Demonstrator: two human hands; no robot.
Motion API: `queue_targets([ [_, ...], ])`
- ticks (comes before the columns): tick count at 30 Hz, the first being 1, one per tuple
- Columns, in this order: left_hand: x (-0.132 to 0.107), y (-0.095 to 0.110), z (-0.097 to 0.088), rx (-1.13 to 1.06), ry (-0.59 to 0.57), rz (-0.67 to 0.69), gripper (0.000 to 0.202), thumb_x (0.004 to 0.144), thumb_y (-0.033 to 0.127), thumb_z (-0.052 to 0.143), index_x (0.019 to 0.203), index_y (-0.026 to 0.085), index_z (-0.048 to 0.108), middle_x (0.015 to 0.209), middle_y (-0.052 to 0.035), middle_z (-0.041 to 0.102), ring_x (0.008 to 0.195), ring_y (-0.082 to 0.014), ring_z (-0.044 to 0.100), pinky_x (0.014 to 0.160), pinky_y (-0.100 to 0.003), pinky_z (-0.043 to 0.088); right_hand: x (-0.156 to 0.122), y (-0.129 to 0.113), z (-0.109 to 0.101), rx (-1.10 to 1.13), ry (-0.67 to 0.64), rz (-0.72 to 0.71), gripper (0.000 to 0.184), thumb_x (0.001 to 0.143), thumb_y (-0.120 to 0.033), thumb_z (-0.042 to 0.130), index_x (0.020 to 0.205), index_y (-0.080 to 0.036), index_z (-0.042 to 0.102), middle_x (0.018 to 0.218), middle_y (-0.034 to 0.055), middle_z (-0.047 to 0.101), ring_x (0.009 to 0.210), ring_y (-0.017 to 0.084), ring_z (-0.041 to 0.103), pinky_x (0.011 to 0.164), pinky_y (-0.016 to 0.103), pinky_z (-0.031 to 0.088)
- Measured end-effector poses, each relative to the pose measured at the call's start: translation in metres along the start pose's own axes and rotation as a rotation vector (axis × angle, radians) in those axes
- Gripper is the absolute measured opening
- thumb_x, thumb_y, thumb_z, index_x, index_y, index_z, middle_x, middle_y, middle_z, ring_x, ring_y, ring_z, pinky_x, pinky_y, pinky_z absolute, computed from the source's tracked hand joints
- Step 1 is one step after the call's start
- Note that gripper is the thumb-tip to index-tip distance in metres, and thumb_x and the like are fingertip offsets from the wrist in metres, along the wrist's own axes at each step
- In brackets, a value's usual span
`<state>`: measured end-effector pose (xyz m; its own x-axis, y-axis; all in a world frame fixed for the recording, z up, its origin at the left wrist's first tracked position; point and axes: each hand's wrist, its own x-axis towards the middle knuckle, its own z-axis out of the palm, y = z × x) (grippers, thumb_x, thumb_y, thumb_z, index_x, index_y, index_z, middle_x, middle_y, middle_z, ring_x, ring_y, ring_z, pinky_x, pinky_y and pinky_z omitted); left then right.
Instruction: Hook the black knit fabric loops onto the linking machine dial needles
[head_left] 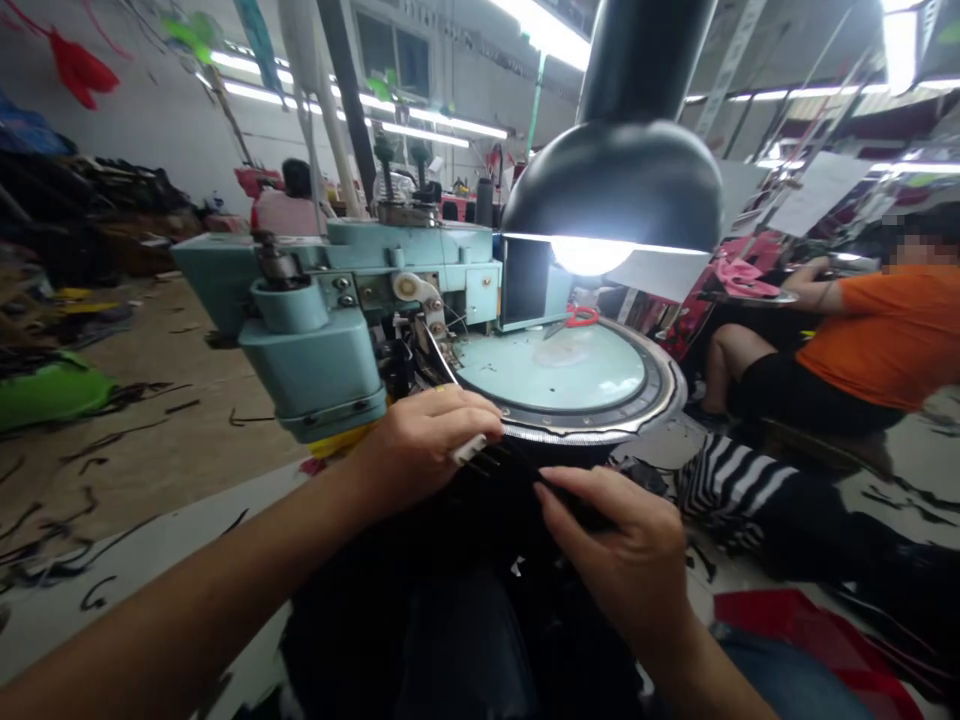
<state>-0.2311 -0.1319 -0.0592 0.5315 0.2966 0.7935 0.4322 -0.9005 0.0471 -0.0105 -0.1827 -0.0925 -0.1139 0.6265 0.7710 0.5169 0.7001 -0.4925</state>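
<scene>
My left hand (424,445) is closed, pinching black knitted fabric (517,470) and a small white piece right at the toothed rim of the round linking machine dial (600,425). My right hand (626,545) is closed too, pinching the same black fabric just below the rim, a little right of the left hand. The fabric hangs down dark into my lap. The machine's light-blue head (315,330) stands to the left of the dial.
A black lamp (615,190) shines over the dial, where red-handled scissors (574,318) lie. A person in an orange shirt (885,335) sits at the right. Striped fabric (724,480) lies beside the dial. Black scraps litter the floor at left.
</scene>
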Motion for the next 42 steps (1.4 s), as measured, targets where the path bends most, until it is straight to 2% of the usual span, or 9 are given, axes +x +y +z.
queue_targets([
  [5,-0.008,-0.004,0.002,0.231,0.018,0.147,0.02,0.09,0.011,0.064,0.109,0.013,0.068,0.105,-0.0145,0.075,0.091,-0.0204,0.071,0.079,-0.031,0.059,0.001,0.003,0.0,-0.006,0.088,0.069,0.009,0.086,-0.015,0.071,0.092,-0.017,0.077,0.074,-0.0001,0.072,0.064,0.011,0.066,0.065,0.022,0.052],
  [9,-0.007,-0.001,0.003,0.177,0.004,0.073,0.017,0.089,0.01,0.064,0.105,0.013,0.069,0.101,-0.0127,0.076,0.088,-0.02,0.071,0.077,-0.031,0.058,0.003,0.005,0.001,0.007,0.092,0.083,0.008,0.086,-0.015,0.071,0.092,-0.017,0.076,0.077,-0.0002,0.074,0.069,0.011,0.068,0.069,0.021,0.053],
  [13,-0.008,0.001,0.006,0.116,0.072,0.024,0.017,0.086,0.008,0.067,0.1,0.016,0.07,0.096,-0.0085,0.075,0.085,-0.0165,0.07,0.076,-0.027,0.057,0.003,0.006,0.004,0.004,0.08,0.067,0.009,0.085,-0.016,0.073,0.093,-0.017,0.077,0.08,0.0004,0.075,0.07,0.011,0.069,0.071,0.021,0.053],
  [17,-0.011,0.001,0.007,0.125,0.078,0.029,0.019,0.087,0.008,0.066,0.104,0.016,0.07,0.101,-0.0108,0.076,0.087,-0.0179,0.071,0.077,-0.028,0.057,0.002,0.005,0.006,0.004,0.062,0.035,0.01,0.085,-0.015,0.073,0.094,-0.017,0.077,0.075,0.0001,0.073,0.065,0.011,0.066,0.066,0.022,0.052],
  [23,-0.01,0.004,0.004,0.296,-0.013,0.075,0.022,0.09,0.009,0.062,0.11,0.01,0.069,0.108,-0.0158,0.075,0.094,-0.0228,0.071,0.075,-0.031,0.058,0.001,0.006,0.012,-0.058,0.162,0.016,0.008,0.085,-0.013,0.073,0.092,-0.017,0.075,0.076,0.0001,0.073,0.066,0.011,0.066,0.068,0.022,0.051],
  [28,-0.008,0.004,0.003,0.163,-0.005,0.004,0.021,0.087,0.009,0.066,0.108,0.014,0.068,0.105,-0.0123,0.076,0.093,-0.0202,0.072,0.081,-0.031,0.058,0.002,0.004,0.015,-0.045,0.146,0.003,0.007,0.084,-0.012,0.074,0.09,-0.017,0.075,0.076,0.0,0.074,0.065,0.01,0.067,0.068,0.022,0.052],
  [31,-0.009,0.004,0.004,0.132,0.021,-0.02,0.017,0.086,0.009,0.067,0.101,0.016,0.069,0.103,-0.0104,0.076,0.09,-0.0186,0.072,0.08,-0.029,0.058,0.002,0.003,0.012,-0.05,0.158,-0.012,0.008,0.085,-0.011,0.073,0.089,-0.017,0.075,0.074,-0.0006,0.073,0.063,0.01,0.065,0.065,0.022,0.051],
  [37,-0.009,0.003,0.004,0.232,0.016,0.062,0.02,0.086,0.008,0.067,0.106,0.013,0.069,0.102,-0.0121,0.075,0.088,-0.0205,0.071,0.074,-0.029,0.056,0.003,0.006,0.01,-0.091,0.185,-0.006,0.006,0.084,-0.015,0.075,0.089,-0.018,0.073,0.077,0.0005,0.074,0.067,0.014,0.068,0.068,0.026,0.053],
  [42,-0.004,0.005,0.003,0.171,-0.011,0.035,0.015,0.089,0.014,0.066,0.104,0.016,0.069,0.102,-0.0105,0.076,0.088,-0.0181,0.071,0.076,-0.027,0.057,0.005,0.005,0.009,-0.066,0.145,0.031,0.004,0.084,-0.018,0.075,0.086,-0.021,0.073,0.079,0.0001,0.077,0.069,0.015,0.071,0.069,0.027,0.055],
])
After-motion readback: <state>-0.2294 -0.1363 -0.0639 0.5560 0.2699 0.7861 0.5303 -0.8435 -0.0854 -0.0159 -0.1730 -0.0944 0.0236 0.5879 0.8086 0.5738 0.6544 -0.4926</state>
